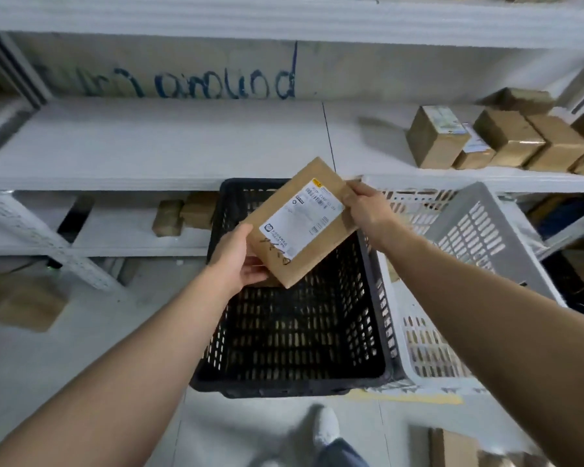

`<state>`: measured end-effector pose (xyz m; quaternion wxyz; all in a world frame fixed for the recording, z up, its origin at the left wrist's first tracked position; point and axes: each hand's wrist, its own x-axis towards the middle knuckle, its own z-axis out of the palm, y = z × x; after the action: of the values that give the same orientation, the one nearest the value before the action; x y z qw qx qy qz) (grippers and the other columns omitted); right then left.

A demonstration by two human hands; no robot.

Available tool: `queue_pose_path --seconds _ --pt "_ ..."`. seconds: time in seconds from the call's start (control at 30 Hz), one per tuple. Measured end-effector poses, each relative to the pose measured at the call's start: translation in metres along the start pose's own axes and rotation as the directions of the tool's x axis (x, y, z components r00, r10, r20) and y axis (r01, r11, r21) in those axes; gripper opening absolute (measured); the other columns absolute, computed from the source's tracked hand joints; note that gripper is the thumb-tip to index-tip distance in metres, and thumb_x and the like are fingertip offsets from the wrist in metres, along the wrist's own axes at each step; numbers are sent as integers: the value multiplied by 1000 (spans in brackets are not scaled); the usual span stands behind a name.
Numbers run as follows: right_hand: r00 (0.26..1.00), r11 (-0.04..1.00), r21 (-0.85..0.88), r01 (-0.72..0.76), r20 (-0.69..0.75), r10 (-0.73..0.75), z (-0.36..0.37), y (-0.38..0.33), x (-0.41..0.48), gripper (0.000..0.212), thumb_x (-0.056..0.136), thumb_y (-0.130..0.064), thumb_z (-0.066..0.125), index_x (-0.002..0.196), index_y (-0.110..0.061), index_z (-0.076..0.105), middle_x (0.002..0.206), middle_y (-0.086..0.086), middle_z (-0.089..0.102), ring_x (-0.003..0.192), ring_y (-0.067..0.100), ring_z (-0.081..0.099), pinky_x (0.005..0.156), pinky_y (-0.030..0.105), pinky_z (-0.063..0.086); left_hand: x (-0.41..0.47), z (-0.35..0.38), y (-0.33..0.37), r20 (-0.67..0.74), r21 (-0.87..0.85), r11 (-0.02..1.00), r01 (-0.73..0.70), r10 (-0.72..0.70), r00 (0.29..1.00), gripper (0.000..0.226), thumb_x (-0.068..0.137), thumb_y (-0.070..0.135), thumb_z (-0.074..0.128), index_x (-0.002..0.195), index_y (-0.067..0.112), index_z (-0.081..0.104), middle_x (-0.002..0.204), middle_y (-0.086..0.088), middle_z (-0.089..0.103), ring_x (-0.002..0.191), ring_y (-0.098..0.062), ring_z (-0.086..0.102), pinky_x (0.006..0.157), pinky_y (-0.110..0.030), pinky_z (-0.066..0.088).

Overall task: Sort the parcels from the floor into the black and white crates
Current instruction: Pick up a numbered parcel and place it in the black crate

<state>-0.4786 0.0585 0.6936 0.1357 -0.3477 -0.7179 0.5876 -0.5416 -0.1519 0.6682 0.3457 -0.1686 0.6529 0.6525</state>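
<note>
Parcel (300, 221) gripped above black crate (290, 385).

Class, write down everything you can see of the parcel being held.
The parcel is flat, rectangular, brown cardboard, label side up. A white label with barcodes covers much of it, with a yellow sticker and black handwriting. It hangs tilted above the black crate, the left hand gripping its lower corner, the right hand its upper right edge.
</note>
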Motion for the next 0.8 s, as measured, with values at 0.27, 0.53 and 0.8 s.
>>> queue_pose_path --seconds 0.27,0.53,0.8 --pt "996 994 -89 -66 50 70 16 30 71 30 80 -18 57 109 -18 63 100 6 65 94 25 63 67 28 51 58 28 -28 -63 -111 980 162 -170 983 20 94 36 54 95 16 54 97 -11 61 86 -26 62 63 -45 60" --pt "984 900 -436 -15 153 91 56 72 110 48 91 -17 48 136 -33 45 140 8 21 121 32 39 97 38 46 109 34 -71 -55 -219 924 314 -333 941 19 97 22 52 111 10 50 108 -17 61 95 -33 59 65 -52 58" --pt "960 856 -510 -83 189 206 72 106 143 67 91 2 43 147 -31 27 155 10 4 125 31 40 72 24 49 158 49 -90 -66 -176 911 373 -389 919 23 98 21 50 117 9 53 116 -17 61 103 -34 59 59 -48 57"
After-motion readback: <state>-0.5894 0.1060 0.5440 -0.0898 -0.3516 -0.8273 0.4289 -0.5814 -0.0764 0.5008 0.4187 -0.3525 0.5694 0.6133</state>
